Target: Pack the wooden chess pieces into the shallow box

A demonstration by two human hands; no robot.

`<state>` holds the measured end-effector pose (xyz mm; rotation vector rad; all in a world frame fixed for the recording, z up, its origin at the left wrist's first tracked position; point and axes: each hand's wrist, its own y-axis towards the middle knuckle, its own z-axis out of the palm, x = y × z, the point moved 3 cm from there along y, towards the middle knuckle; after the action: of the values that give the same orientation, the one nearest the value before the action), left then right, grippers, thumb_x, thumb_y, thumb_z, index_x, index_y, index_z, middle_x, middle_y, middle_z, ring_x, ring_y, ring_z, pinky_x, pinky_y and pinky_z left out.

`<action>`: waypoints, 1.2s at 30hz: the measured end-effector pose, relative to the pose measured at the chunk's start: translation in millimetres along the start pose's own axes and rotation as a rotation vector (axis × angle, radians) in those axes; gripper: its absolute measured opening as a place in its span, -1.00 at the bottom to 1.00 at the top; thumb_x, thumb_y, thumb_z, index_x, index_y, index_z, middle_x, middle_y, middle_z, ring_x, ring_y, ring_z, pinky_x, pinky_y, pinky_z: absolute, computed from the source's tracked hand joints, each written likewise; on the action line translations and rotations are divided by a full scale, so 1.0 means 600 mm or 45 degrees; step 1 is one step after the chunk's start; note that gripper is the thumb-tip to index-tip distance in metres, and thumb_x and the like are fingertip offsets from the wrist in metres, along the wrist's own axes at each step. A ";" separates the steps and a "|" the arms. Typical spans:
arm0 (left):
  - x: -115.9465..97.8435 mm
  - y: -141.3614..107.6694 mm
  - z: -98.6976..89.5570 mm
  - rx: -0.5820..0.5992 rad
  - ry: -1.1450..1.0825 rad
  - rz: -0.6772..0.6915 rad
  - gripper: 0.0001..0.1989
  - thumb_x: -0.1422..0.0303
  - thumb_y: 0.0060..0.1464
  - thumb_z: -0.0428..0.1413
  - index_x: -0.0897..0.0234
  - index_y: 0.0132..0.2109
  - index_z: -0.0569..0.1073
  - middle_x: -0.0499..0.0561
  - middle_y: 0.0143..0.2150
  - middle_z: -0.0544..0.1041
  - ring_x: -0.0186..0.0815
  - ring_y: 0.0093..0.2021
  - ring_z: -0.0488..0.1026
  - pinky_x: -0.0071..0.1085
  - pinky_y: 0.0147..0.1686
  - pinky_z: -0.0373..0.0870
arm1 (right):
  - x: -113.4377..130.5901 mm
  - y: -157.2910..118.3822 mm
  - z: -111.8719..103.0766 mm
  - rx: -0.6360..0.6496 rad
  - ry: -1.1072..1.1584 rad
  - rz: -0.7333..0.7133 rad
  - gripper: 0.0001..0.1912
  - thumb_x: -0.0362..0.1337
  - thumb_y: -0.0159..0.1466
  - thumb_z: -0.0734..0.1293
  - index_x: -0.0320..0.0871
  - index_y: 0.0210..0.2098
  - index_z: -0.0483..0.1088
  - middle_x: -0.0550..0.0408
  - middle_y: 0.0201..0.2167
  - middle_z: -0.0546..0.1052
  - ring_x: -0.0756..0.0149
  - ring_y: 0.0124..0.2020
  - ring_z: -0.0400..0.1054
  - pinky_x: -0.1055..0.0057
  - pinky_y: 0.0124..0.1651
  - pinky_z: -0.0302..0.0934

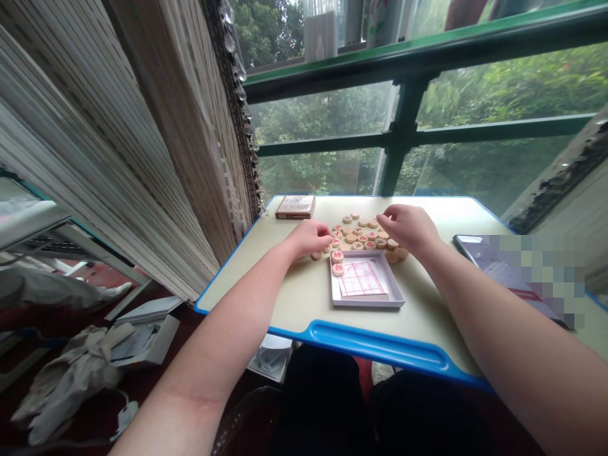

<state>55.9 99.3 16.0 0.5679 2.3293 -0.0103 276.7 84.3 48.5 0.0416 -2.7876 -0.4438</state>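
Observation:
Several round wooden Chinese chess pieces lie in a loose cluster on the pale table, some showing red characters. My left hand is at the cluster's left edge, its fingers closed low over the pieces; what they grip is hidden. Above the right side of the cluster, my right hand has its fingertips drawn together, and I cannot make out anything between them. A shallow white box tray sits nearer to me. Inside it are a folded paper chessboard and two red-marked pieces at its left side.
A brown box lies at the table's back left. On the right is a dark flat device or case, partly blurred out. The table has a blue rim with a front groove. Curtains hang at left; windows stand behind.

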 end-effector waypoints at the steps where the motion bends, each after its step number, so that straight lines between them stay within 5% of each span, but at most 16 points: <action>1: 0.001 0.001 -0.001 -0.015 0.020 0.006 -0.83 0.42 -0.15 0.04 0.37 -0.43 0.52 -0.03 -0.53 0.48 -0.42 -0.52 0.36 -0.51 -0.53 0.25 | -0.006 0.002 0.006 0.019 -0.022 0.011 -0.62 -0.10 0.14 0.14 -0.18 -0.32 0.50 -0.06 -0.37 0.54 0.19 -0.35 0.34 0.39 -0.42 0.05; 10: 0.007 0.004 0.003 -0.005 0.115 0.006 -0.79 0.38 -0.14 0.02 0.35 -0.41 0.53 -0.05 -0.52 0.50 -0.40 -0.50 0.35 -0.48 -0.49 0.21 | -0.009 0.004 0.037 0.061 -0.052 -0.015 -0.69 -0.11 0.13 0.19 -0.08 -0.32 0.51 0.04 -0.36 0.55 0.26 -0.38 0.34 0.44 -0.49 -0.01; 17: 0.003 0.000 -0.009 -0.157 0.282 0.056 -0.78 0.36 -0.09 0.01 0.34 -0.41 0.54 -0.03 -0.51 0.50 -0.39 -0.49 0.34 -0.48 -0.48 0.18 | 0.006 -0.006 0.041 0.061 0.100 -0.261 -0.76 -0.22 0.11 0.20 -0.11 -0.42 0.50 0.07 -0.49 0.53 0.31 -0.45 0.32 0.45 -0.45 0.02; 22: 0.030 0.009 -0.009 -0.224 0.288 -0.008 -0.78 0.35 -0.09 0.02 0.34 -0.42 0.53 -0.03 -0.52 0.50 -0.38 -0.50 0.33 -0.46 -0.48 0.16 | -0.005 0.005 0.052 0.016 0.302 -0.203 -0.74 -0.22 0.12 0.19 -0.15 -0.44 0.50 0.05 -0.50 0.53 0.32 -0.46 0.32 0.44 -0.43 0.05; 29: 0.076 0.034 0.001 -0.421 0.083 -0.201 -0.79 0.34 -0.12 0.03 0.36 -0.43 0.53 -0.01 -0.52 0.50 -0.34 -0.46 0.36 -0.45 -0.45 0.22 | -0.017 0.003 0.051 -0.149 0.364 -0.182 -0.73 -0.16 0.12 0.18 -0.12 -0.53 0.45 0.09 -0.61 0.47 0.33 -0.53 0.26 0.44 -0.46 0.01; 36: 0.080 0.039 0.006 -0.481 0.027 -0.226 -0.83 0.35 -0.14 0.04 0.33 -0.50 0.49 -0.03 -0.52 0.50 -0.36 -0.46 0.36 -0.46 -0.43 0.21 | -0.019 -0.011 0.036 -0.385 0.227 -0.199 -0.64 -0.14 0.13 0.16 -0.14 -0.72 0.29 0.07 -0.72 0.38 0.38 -0.62 0.14 0.44 -0.52 -0.13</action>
<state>36.8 139.2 -14.6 0.1733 2.3144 0.3462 280.4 85.5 23.6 0.2202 -2.5238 -0.8516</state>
